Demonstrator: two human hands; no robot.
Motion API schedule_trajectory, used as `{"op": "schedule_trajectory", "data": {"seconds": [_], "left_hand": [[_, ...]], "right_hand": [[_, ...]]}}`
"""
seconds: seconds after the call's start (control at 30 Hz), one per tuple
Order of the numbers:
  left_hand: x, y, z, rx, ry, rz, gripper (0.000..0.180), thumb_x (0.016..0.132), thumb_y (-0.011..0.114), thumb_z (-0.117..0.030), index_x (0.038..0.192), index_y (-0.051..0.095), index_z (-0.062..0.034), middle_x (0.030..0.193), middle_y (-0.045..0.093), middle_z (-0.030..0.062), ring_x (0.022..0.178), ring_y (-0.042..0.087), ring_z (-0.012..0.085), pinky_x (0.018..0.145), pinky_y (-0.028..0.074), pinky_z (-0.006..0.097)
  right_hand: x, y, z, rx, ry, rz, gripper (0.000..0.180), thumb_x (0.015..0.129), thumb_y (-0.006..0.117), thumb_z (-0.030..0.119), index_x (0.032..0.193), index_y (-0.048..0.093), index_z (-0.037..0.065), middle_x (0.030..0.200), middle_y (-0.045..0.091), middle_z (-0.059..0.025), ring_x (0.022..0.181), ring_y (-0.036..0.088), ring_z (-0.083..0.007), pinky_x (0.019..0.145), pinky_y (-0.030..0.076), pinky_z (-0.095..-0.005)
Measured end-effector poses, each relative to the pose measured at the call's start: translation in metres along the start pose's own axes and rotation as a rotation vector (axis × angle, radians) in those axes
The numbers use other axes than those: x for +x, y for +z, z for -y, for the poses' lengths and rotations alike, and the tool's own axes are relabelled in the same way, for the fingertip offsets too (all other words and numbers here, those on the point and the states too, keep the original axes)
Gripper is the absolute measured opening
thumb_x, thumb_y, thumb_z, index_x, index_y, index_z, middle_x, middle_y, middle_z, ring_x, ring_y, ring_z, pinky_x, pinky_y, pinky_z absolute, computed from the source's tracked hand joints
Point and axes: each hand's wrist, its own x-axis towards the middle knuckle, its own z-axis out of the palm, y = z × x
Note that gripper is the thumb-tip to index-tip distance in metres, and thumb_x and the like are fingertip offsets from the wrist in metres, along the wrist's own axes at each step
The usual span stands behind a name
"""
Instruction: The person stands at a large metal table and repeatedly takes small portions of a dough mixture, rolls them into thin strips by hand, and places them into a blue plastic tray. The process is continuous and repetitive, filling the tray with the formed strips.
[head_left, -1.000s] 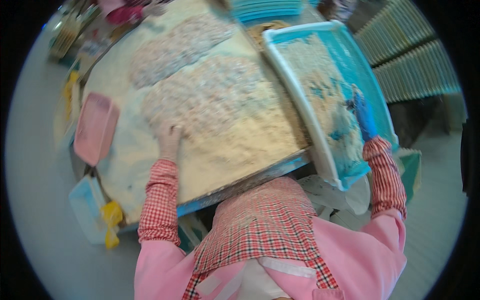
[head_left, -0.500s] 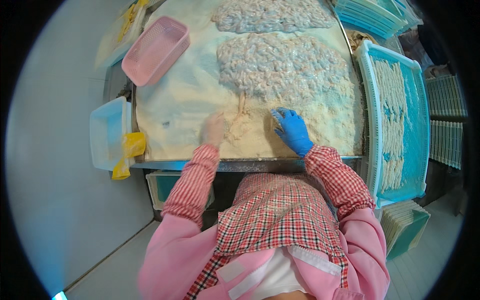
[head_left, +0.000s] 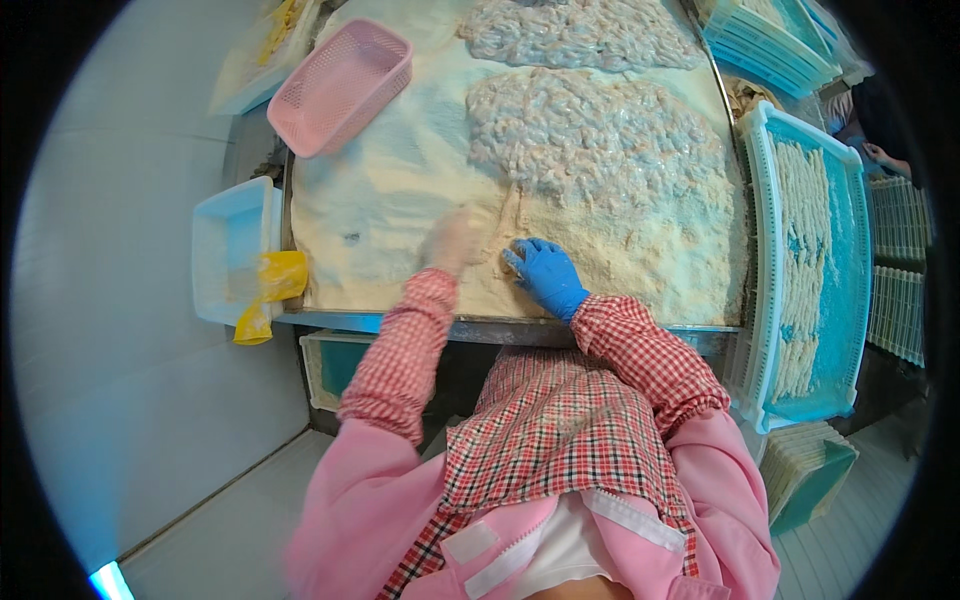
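Observation:
My right hand (head_left: pixel 547 276), in a blue glove, rests low over a bed of pale yellow crumbs (head_left: pixel 365 275) on the table. Its fingers are slightly apart, and nothing shows in them. To its left, my left hand (head_left: pixel 455 240) is smeared by motion over the same crumbs, so its fingers cannot be read. A crumb-dusted strip (head_left: pixel 509 208) lies between and just beyond the hands. Past it spreads a heap of wet, pale raw meat strips (head_left: pixel 600 135), crumbed along its near side. A second such heap (head_left: pixel 585 32) lies farther back.
A pink perforated basket (head_left: pixel 340 88) stands at the table's far left. Beside the left edge is a white tub (head_left: pixel 235 255) with a yellow glove (head_left: pixel 272 290) over its rim. At right, a blue-lined tray (head_left: pixel 840 300) holds rows of coated strips. Another person's hand (head_left: pixel 885 158) shows beyond it.
The view has shifted slightly. My right hand has moved left across the crumbs, closer to the left hand and the dusted strip. My left hand has moved a little forward.

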Motion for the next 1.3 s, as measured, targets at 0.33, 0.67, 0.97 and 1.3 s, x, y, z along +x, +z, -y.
{"op": "schedule_trajectory", "data": {"seconds": [0.33, 0.67, 0.97, 1.3], "left_hand": [[-0.051, -0.051, 0.039, 0.100, 0.025, 0.483, 0.038, 0.085, 0.058, -0.025, 0.115, 0.057, -0.0020, 0.116, 0.057, 0.0200, 0.112, 0.050, 0.0358, 0.093, 0.042, 0.045], [-0.039, 0.006, 0.036, 0.061, -0.063, -0.012, 0.025, 0.083, 0.064, -0.022, 0.101, 0.061, -0.0059, 0.100, 0.056, 0.0150, 0.096, 0.057, 0.0287, 0.083, 0.047, 0.040], [-0.076, -0.069, 0.016, -0.348, 0.163, 0.341, 0.028, 0.082, 0.063, -0.020, 0.106, 0.062, -0.0053, 0.101, 0.061, 0.0152, 0.094, 0.060, 0.0302, 0.080, 0.047, 0.041], [-0.077, 0.025, -0.053, -0.104, 0.042, -0.070, 0.048, 0.083, 0.061, -0.023, 0.127, 0.053, -0.0070, 0.107, 0.059, 0.0142, 0.098, 0.057, 0.0320, 0.085, 0.046, 0.043]], "right_hand": [[-0.066, -0.097, -0.087, -0.129, 0.358, -0.076, 0.051, 0.076, 0.057, -0.005, 0.124, 0.054, 0.011, 0.115, 0.057, -0.0165, 0.100, 0.056, -0.0342, 0.082, 0.050, -0.0414], [-0.060, -0.104, -0.040, 0.057, 0.347, -0.127, 0.057, 0.068, 0.061, -0.003, 0.122, 0.059, 0.015, 0.116, 0.057, -0.0123, 0.098, 0.055, -0.0326, 0.081, 0.049, -0.0416], [-0.037, -0.007, 0.012, 0.394, 0.107, 0.235, 0.038, 0.074, 0.059, 0.006, 0.111, 0.065, 0.015, 0.100, 0.060, -0.0128, 0.094, 0.056, -0.0336, 0.078, 0.049, -0.0438], [-0.007, 0.026, -0.004, 1.927, 0.972, 0.179, 0.034, 0.096, 0.051, 0.030, 0.118, 0.058, 0.005, 0.104, 0.063, -0.0092, 0.091, 0.061, -0.0230, 0.077, 0.051, -0.0356]]}}
